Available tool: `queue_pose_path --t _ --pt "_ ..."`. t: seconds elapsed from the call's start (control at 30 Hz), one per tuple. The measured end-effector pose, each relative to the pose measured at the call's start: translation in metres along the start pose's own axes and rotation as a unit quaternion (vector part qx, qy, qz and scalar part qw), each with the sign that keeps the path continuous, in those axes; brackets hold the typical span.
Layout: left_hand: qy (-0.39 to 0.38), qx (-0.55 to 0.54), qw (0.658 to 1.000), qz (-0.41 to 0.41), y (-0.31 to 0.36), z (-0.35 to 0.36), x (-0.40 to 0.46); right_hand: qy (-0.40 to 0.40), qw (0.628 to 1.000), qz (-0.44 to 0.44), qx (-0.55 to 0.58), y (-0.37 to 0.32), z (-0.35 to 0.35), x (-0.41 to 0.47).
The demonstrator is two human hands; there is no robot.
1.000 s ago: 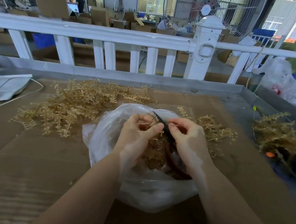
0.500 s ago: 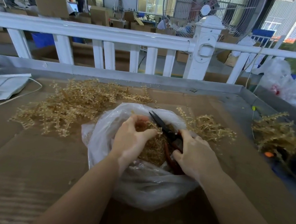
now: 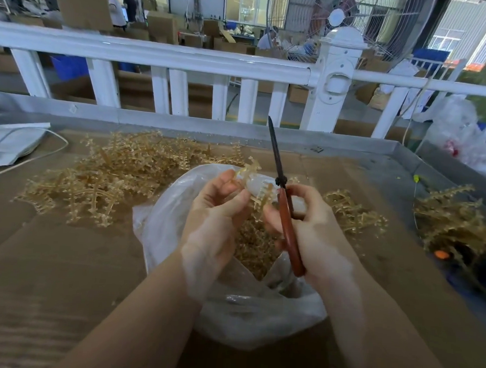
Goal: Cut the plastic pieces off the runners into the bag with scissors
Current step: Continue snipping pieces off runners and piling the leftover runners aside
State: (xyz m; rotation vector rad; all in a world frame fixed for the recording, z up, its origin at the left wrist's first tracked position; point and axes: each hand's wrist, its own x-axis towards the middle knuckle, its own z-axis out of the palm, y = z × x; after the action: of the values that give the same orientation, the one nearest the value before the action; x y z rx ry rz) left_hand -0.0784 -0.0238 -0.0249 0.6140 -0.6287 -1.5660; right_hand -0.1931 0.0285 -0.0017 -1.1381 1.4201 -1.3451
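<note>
I worked at a table [image 3: 49,258] covered in brown cardboard, with a grey metal rim along its far and right edges. Beyond it ran a white railing [image 3: 169,59], and past that a workshop stacked with cardboard boxes, one big wire-caged fan [image 3: 338,17] and a few people too far off to count surely.

One clear plastic bag [image 3: 246,319] lay open in front of me, cut golden pieces [image 3: 253,240] heaped inside. My left hand [image 3: 215,210] pinched one runner [image 3: 253,184] above the bag's mouth. My right hand [image 3: 315,230] gripped one pair of scissors [image 3: 283,202] by the red-brown handles, blades together and pointing up and away, just beside the runner.

I counted three piles of runners: a large pile [image 3: 118,177] at left, a small pile [image 3: 352,215] right of the bag, and a third pile [image 3: 454,220] by the right rim.
</note>
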Motion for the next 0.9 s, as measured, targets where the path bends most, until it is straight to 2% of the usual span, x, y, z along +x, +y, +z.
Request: queue_pose_path --t 0.1,0.17,0.33,0.43,0.53,0.63,0.73,0.83,0.9 --pt "0.002 0.037 0.999 0.037 -0.007 -0.002 -0.004 0.002 0.985 0.061 0.164 -0.005 0.011 0.003" --pt "0.003 0.118 0.991 0.066 -0.009 -0.006 -0.006 0.024 0.976 0.074 0.202 -0.006 0.011 0.006" --pt "0.0 0.29 0.946 0.142 -0.007 -0.012 -0.009 0.069 0.958 0.107 0.258 -0.008 0.005 0.015" --pt "-0.004 0.316 0.934 0.164 -0.004 -0.008 -0.012 0.088 0.956 0.122 0.25 -0.007 0.002 0.022" --pt "-0.015 0.332 0.927 0.174 -0.004 -0.005 -0.013 0.074 0.958 0.112 0.252 -0.003 -0.002 0.025" --pt "-0.011 0.334 0.928 0.164 -0.005 -0.006 -0.013 0.063 0.969 0.088 0.224 0.002 -0.004 0.024" --pt "0.026 0.307 0.941 0.139 -0.005 -0.009 -0.008 0.064 0.985 0.069 0.143 0.001 -0.006 0.021" --pt "0.024 0.219 0.975 0.032 -0.001 -0.01 -0.003 0.068 0.993 0.054 0.083 0.0 -0.008 0.02" --pt "0.001 0.218 0.976 -0.011 0.002 -0.01 -0.002 0.072 0.995 0.044 0.057 0.001 -0.009 0.021"
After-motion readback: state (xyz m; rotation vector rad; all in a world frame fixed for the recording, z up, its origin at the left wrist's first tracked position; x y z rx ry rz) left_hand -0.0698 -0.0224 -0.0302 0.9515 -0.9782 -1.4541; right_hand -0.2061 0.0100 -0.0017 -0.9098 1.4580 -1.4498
